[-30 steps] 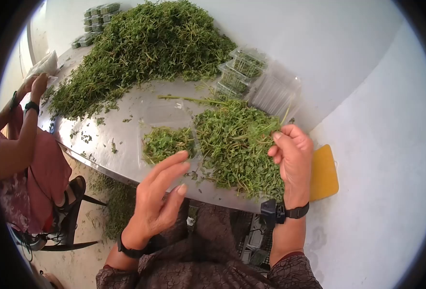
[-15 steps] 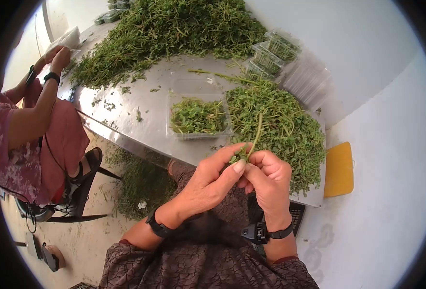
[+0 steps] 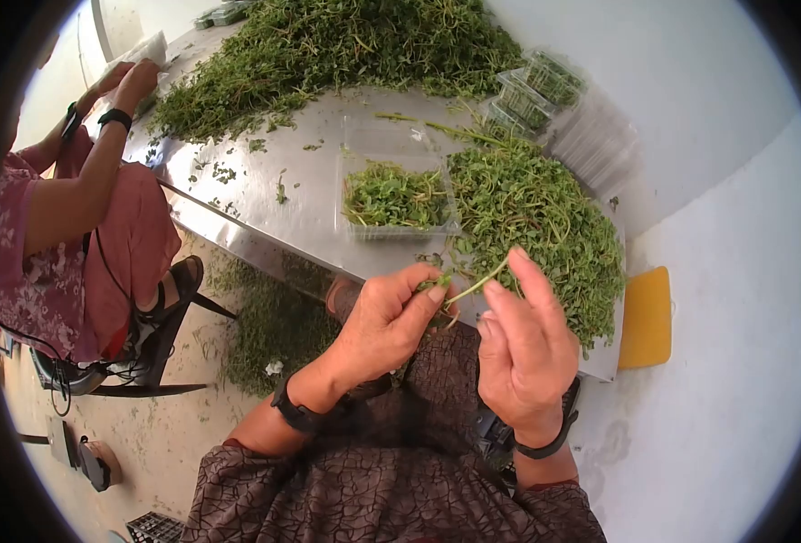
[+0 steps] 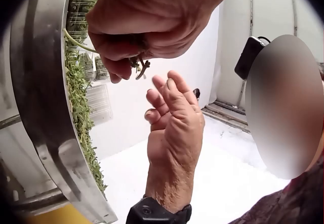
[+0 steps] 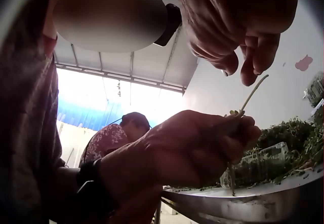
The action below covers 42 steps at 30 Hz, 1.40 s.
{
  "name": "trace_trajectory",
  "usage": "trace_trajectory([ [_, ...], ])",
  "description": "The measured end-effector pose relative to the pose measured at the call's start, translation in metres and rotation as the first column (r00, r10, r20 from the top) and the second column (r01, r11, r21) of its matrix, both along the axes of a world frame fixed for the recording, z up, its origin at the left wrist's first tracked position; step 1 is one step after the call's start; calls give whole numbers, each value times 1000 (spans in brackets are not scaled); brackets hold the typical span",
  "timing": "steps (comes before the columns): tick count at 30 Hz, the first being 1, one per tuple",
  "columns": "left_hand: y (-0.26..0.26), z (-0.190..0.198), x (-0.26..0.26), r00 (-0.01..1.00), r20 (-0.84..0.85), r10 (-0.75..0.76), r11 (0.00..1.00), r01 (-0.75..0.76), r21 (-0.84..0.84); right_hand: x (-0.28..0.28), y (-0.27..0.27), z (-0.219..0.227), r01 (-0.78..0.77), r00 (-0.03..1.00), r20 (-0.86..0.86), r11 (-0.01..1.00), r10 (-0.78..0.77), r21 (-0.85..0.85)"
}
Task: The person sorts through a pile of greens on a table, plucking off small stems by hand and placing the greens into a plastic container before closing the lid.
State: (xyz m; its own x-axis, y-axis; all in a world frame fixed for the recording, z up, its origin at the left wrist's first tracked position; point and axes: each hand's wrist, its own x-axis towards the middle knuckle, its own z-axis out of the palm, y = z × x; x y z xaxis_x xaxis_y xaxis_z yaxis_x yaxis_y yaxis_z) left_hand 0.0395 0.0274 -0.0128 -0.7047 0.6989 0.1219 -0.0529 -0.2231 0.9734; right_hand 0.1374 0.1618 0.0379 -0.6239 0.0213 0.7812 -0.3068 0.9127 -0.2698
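Note:
My left hand (image 3: 384, 319) pinches a leafy green sprig between thumb and fingers, close in front of my body below the table's edge. The sprig's bare pale stem (image 3: 478, 286) slants up to the right, while its leaves bunch at the left fingertips. Beside it, my right hand (image 3: 529, 366) has its fingers loosely bent and holds nothing, fingertips near the stem's end. In the left wrist view the right hand (image 4: 174, 117) shows relaxed, spread fingers. Beyond the hands stands a clear plastic box (image 3: 400, 232), lid open, with cut greens in it. A heap of picked greens (image 3: 541, 226) lies to its right.
A big mound of greens (image 3: 355, 50) covers the back of the metal table (image 3: 283, 217). Filled boxes (image 3: 523, 101) and nested clear trays (image 3: 592, 143) stand at back right. A yellow board (image 3: 647, 317) is by the wall. Another person (image 3: 66, 217) sits at left.
The right hand brought a sprig down from the heap to the left hand, which now pinches it. The right hand has since let go and moved slightly right. The view has shifted.

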Motion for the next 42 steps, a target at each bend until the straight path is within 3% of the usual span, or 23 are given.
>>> trace_trajectory([
  [1, -2, 0, 0, 1000, 8, -2, 1000, 2, -4, -1, 2, -1, 2, 1000, 8, 1000, -2, -4],
  [3, -6, 0, -2, 999, -25, -33, 998, 32, -57, -5, 6, -7, -39, 997, 71, 985, 28, 167],
  [11, -13, 0, -5, 991, 16, -131, 991, 131, -8, -3, 15, -16, -95, 989, 139, 956, 58, 277],
  [13, -13, -1, -7, 986, -47, -163, 985, 160, -64, -4, 16, -15, -98, 986, 161, 945, 49, 313],
  [15, -16, 9, -2, 953, -217, -210, 955, 152, -255, -2, 14, -16, -90, 984, 177, 943, 33, 322],
  [16, -14, 3, -2, 943, -268, -195, 965, 137, -223, 0, 13, -18, -84, 980, 200, 942, 18, 326],
  [20, -13, -1, 3, 933, -305, -190, 977, 150, -150, 2, 9, -24, -73, 975, 224, 963, 13, 259],
  [21, -13, -1, 4, 931, -312, -188, 978, 147, -150, 1, 11, -25, -79, 985, 164, 983, 52, 163],
  [23, -14, 0, 5, 912, -309, -271, 962, 270, -48, 3, 10, -24, -94, 992, 94, 994, 87, 65],
  [24, -16, 1, 4, 907, -313, -283, 958, 285, -40, 9, 7, -20, -59, 974, 186, 936, 130, -347],
  [25, -16, 3, 4, 906, -315, -283, 958, 284, -43, 14, 5, -14, 27, 945, 252, 719, 208, -695],
  [26, -16, 6, 4, 964, -87, -249, 967, 253, 27, 16, 6, -9, 15, 927, 237, 601, 292, -799],
  [27, -16, 7, 4, 965, 149, -216, 975, 204, 87, 16, 5, -7, 13, 928, 233, 598, 292, -801],
  [28, -15, 3, 1, 983, 41, -179, 979, 173, 110, 16, 5, -5, -55, 897, 141, 423, 420, -904],
  [29, -14, 5, 1, 983, 38, -178, 979, 173, 110, 15, 5, -4, -107, 851, 29, 227, 524, -968],
  [31, -12, 9, 7, 989, 19, -145, 989, 145, 4, 12, 2, -10, -141, 825, -11, 186, 566, -972],
  [33, -12, 2, 9, 979, 26, -202, 979, 203, -3, 8, -4, -15, -183, 810, -112, 68, 575, -981],
  [36, -15, 2, 8, 953, 97, -287, 957, 289, -5, 9, -2, -21, -180, 830, -70, 147, 553, -973],
  [41, -16, 4, 5, 960, 101, -263, 963, 267, -31, 7, -3, -25, -205, 867, -40, 281, 497, -937],
  [42, -16, 4, 4, 958, 124, -260, 963, 267, -46, 8, -6, -26, -168, 903, 22, 400, 429, -901],
])
